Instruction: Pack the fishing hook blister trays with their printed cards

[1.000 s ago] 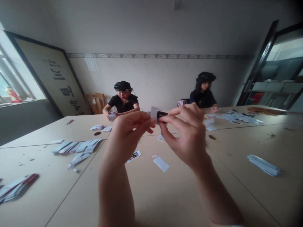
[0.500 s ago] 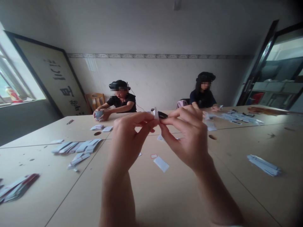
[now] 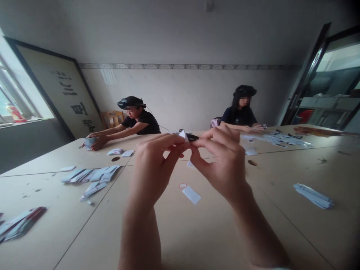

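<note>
Both my hands are raised over the middle of the table, fingertips almost touching. My left hand (image 3: 157, 157) pinches a small white piece of paper (image 3: 184, 136), whose pointed corner sticks up. Between finger and thumb, my right hand (image 3: 222, 157) grips a small black tag (image 3: 192, 137) with pale marks, right against the paper. Below them on the table lie a white card (image 3: 191, 195) and a small red-edged label (image 3: 182, 185).
The pale table (image 3: 180, 236) bears white card piles (image 3: 91, 174) at left, a bundle (image 3: 313, 195) at right and scattered tags (image 3: 281, 138) at the far right. One person (image 3: 137, 120) holds a stack (image 3: 90, 143); another person (image 3: 240, 112) sits far right.
The white paper between my fingers now shows a pointed, folded-looking corner. The person at the far left has moved the stack leftward. My hands have hardly moved.
</note>
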